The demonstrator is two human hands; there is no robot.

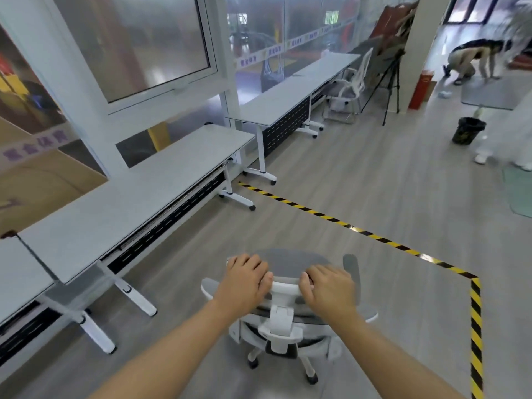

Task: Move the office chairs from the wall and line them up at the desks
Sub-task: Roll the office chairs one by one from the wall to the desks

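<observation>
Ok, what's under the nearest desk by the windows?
Under the nearest desk: a black perforated panel, white legs on casters, bare floor. No chair there. Behind the panel is hidden.

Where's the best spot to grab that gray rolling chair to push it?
Grab the gray chair by the top edge of its backrest, coming from behind, as the left hand and right hand do now, fingers curled over the white frame. That rim is the highest part and faces you, and the wheeled base should roll when pushed.
</observation>
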